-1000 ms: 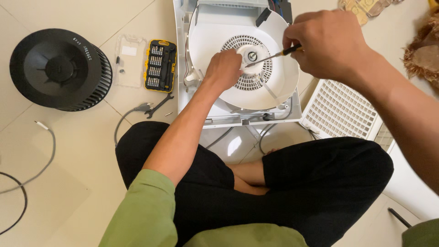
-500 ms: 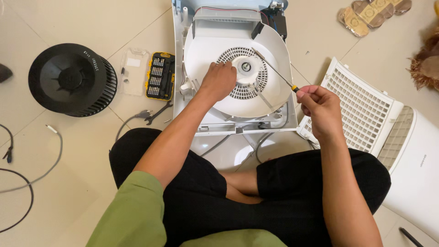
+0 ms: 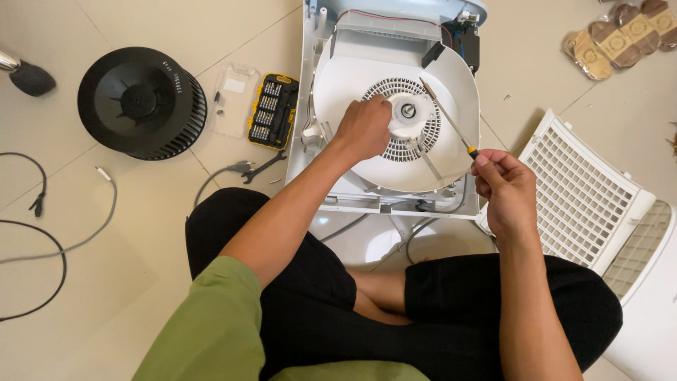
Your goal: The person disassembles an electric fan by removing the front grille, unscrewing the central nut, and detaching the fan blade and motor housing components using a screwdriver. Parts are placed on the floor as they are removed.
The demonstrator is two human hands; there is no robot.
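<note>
An opened white appliance housing (image 3: 321,176) lies on the tiled floor in front of my crossed legs. Its round white fan cavity (image 3: 451,85) has a slotted grille and a white motor hub (image 3: 411,113) in the middle. My left hand (image 3: 363,128) rests on the grille just left of the hub, fingers curled. My right hand (image 3: 504,189) sits at the housing's lower right corner and grips a thin screwdriver (image 3: 446,118) by its handle. The shaft slants up-left over the cavity, tip above and right of the hub.
A black drum-shaped blower wheel (image 3: 141,102) lies at the left. Beside it are a clear lid (image 3: 231,99), a yellow-and-black bit set (image 3: 272,110) and a small wrench (image 3: 262,167). A white grille panel (image 3: 585,190) leans at the right. Cables (image 3: 63,247) trail at far left.
My right hand pulled the screwdriver off the hub and drew back down to the housing's lower right corner. My left hand stayed on the grille. The view shifted, so everything sits further right.
</note>
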